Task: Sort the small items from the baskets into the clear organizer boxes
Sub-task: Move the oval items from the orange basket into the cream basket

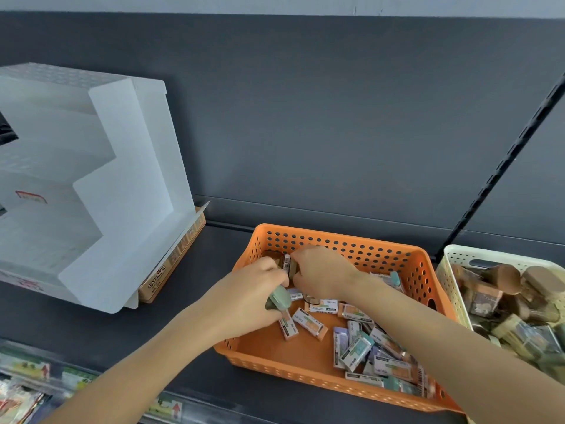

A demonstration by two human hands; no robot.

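Left hand (253,289) grips green erasers (278,298) inside orange basket (336,240). Right hand (321,273), just beside it, pinches barcoded packet (287,266). Loose erasers (357,350) lie near right forearm. White basket (452,255) right of it; stepped rack (122,179) left of left hand.

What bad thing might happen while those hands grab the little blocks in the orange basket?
1. The left hand already grips a pale green wrapped block and seemingly more; adding another may make one slip out.
2. The right hand pinches a small barcoded block only at the fingertips, so it might drop back into the orange perforated plastic basket.
3. That basket sits near the front of the dark shelf; a hard shove might tip it off.
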